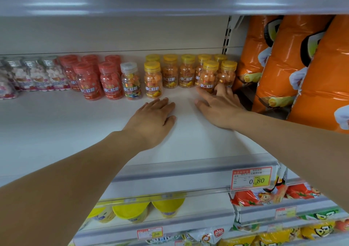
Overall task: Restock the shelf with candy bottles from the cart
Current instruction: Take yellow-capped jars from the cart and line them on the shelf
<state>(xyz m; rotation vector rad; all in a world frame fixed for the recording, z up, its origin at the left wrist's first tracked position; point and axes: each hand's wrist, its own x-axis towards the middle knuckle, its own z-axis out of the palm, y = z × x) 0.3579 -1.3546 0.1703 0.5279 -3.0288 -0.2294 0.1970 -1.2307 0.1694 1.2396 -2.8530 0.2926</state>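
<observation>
On white store shelf (pixel 56 132), left hand (pixel 153 117) flat, right hand (pixel 219 109) spread, fingertips touching yellow-capped candy bottle (pixel 208 77)

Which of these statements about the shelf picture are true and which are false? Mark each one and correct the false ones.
1. The left hand lies flat on the white shelf and holds nothing. True.
2. The right hand holds a bottle lifted clear of the shelf. False: its fingers touch the front yellow-capped bottle, which stands on the shelf.
3. One clear-capped bottle stands between the red-capped bottles and the other yellow-capped bottles. True.
4. The orange bags stand to the left of all the bottles. False: they stand to the right, beside the yellow-capped ones.
</observation>
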